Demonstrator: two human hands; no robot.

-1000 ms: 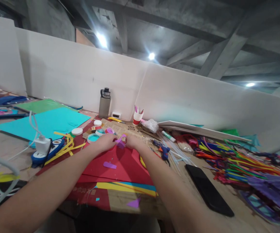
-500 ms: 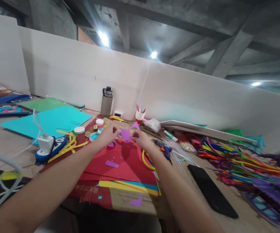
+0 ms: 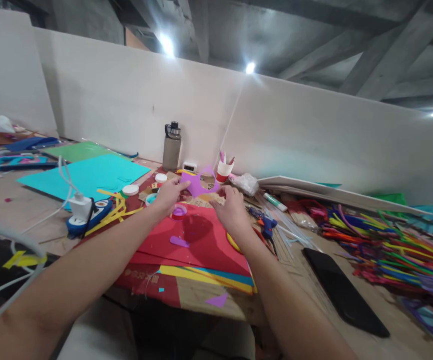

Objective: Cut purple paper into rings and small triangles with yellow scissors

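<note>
A piece of purple paper (image 3: 194,184) with a round cut-out hole is held up above a stack of red paper (image 3: 208,240). My left hand (image 3: 170,196) pinches its left edge between thumb and fingers. At the lower right edge, my right hand (image 3: 233,209) has its fingertips closed on the paper beside the hole. Below the hands, a small round tub with purple contents (image 3: 179,212) stands on the red paper. A narrow purple paper strip (image 3: 179,241) lies nearer to me. Yellow-handled scissors (image 3: 233,243) are partly hidden under my right wrist.
A grey bottle (image 3: 171,150) and a cup of pens (image 3: 224,169) stand at the back. To the right are a blue glue gun (image 3: 268,226), a black phone (image 3: 344,290) and many pipe cleaners (image 3: 400,250). A power strip (image 3: 88,217) and turquoise sheets (image 3: 84,175) lie left.
The purple paper has been turned and spread out, so its round hole now faces me. My hands have moved slightly apart, and the view has shifted a little.
</note>
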